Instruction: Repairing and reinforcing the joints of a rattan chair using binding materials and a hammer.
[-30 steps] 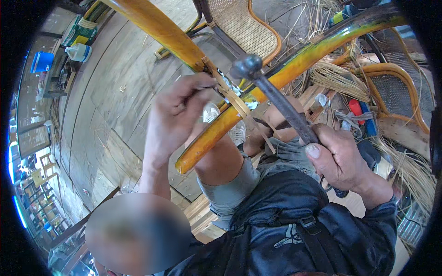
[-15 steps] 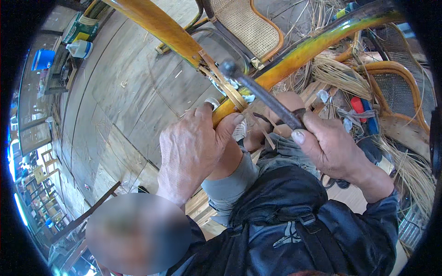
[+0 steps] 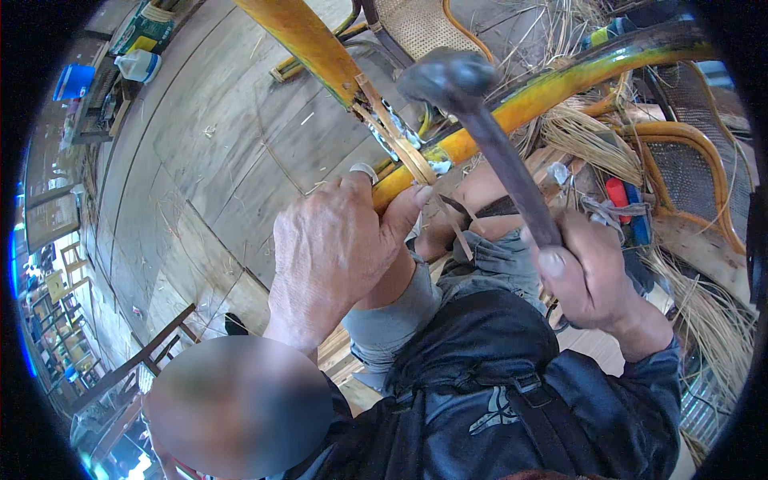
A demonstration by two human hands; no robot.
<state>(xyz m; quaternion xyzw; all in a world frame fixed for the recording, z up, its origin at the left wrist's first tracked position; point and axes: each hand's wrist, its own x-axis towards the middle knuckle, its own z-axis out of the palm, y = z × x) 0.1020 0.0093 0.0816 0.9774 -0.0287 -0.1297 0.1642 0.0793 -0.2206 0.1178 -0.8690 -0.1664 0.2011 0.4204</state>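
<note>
A dark metal hammer [image 3: 512,156] is raised in my right hand [image 3: 580,268], whose fingers wrap round its handle. My left hand [image 3: 332,240] grips the end of a glossy yellow-brown cane pole [image 3: 456,148], its thumb pressed by a flat strip of rattan [image 3: 416,164]. That strip loops round the pole and runs up to a second thick yellow pole [image 3: 308,44], where the two poles join. Whitish-blue smears, perhaps glue, mark the joint. A loose strip end hangs below my left thumb. The hammer head hovers above the joint, apart from it.
A cane-seated chair [image 3: 412,24] stands beyond the joint. To the right are a bundle of rattan strips [image 3: 596,140], a red-handled tool [image 3: 618,196] and another curved chair frame [image 3: 696,144]. A blue container [image 3: 74,82] and a white jug [image 3: 138,66] sit far left.
My right hand has lifted the hammer, bringing its head up and slightly right, away from the joint. My left hand keeps its grip on the pole end.
</note>
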